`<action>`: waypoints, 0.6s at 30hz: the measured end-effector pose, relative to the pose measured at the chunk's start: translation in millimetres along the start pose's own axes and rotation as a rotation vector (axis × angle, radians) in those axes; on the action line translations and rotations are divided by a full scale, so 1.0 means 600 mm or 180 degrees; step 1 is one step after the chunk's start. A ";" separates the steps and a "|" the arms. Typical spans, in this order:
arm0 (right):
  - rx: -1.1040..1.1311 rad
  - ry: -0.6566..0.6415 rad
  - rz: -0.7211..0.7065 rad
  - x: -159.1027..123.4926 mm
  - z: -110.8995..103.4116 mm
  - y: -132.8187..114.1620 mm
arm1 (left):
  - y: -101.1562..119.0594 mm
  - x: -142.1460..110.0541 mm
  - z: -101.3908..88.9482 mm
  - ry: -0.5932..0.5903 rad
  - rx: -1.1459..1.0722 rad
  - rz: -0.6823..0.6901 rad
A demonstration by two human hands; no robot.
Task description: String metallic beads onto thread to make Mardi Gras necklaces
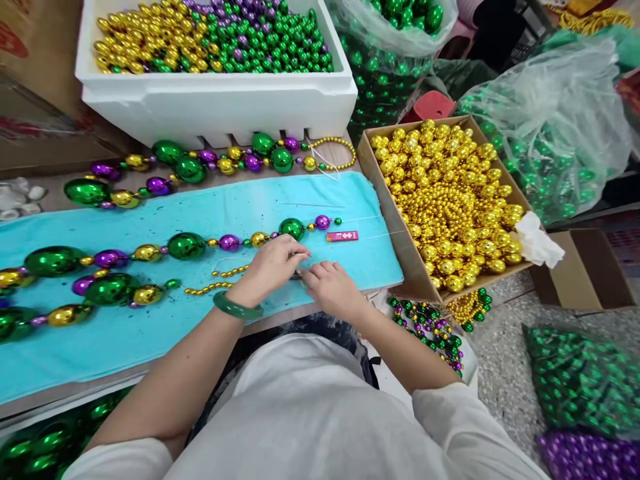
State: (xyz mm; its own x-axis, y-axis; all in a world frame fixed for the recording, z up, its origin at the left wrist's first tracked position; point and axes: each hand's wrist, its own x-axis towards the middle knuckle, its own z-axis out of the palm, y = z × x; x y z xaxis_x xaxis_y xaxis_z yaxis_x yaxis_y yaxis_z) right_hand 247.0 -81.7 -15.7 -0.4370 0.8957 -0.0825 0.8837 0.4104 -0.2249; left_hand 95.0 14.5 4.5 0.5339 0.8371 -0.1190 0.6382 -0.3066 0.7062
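Observation:
Over the blue towel (150,347), my left hand (267,267), with a green bangle on its wrist, is closed in a pinch on something too small to make out. My right hand (335,290) is beside it, fingers curled together, and what they hold is hidden. Short gold bead strands (207,288) run out from under my left hand and wrist. Just beyond my hands lies a strung bead garland (185,245) of large green, purple and gold beads, with a thin thread at its right end. A pink lighter (343,236) rests near that end.
Behind the towel stands a white foam box (215,100) of gold, green and purple beads. A finished-looking garland (190,169) lies before it. To the right is a cardboard box (400,257) of gold beads. Bags of green beads (585,380) sit farther right.

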 end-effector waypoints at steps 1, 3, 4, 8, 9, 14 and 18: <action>-0.0043 -0.0018 0.0019 0.004 0.007 -0.004 | 0.002 -0.004 -0.001 0.0085 0.0199 0.0109; -0.0092 -0.0080 0.0073 0.005 0.011 -0.002 | 0.007 -0.009 -0.003 0.0305 0.0425 0.0270; -0.0098 -0.0103 0.0099 0.004 0.010 0.003 | 0.009 -0.012 -0.002 0.0410 0.0456 0.0330; -0.0073 -0.0072 0.0133 -0.010 0.008 0.023 | 0.012 -0.014 0.007 0.0494 -0.0086 0.0253; -0.0047 -0.0051 0.0143 -0.013 0.008 0.027 | 0.011 -0.014 0.011 0.0432 -0.0351 0.0156; 0.0045 -0.0116 0.0202 -0.011 0.010 0.029 | 0.008 -0.014 0.022 0.0045 -0.1514 -0.0689; 0.0142 -0.0468 0.0284 -0.009 -0.010 0.020 | 0.012 -0.016 0.016 0.0082 -0.1929 -0.1053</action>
State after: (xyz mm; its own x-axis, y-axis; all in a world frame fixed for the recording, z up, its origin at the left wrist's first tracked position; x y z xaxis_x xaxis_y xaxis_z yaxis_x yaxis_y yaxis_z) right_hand 260.9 -80.5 -12.1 -0.3799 0.8922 -0.2445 0.9132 0.3195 -0.2528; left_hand 99.6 0.2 4.0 0.3462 0.8559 -0.3841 0.3386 0.2678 0.9020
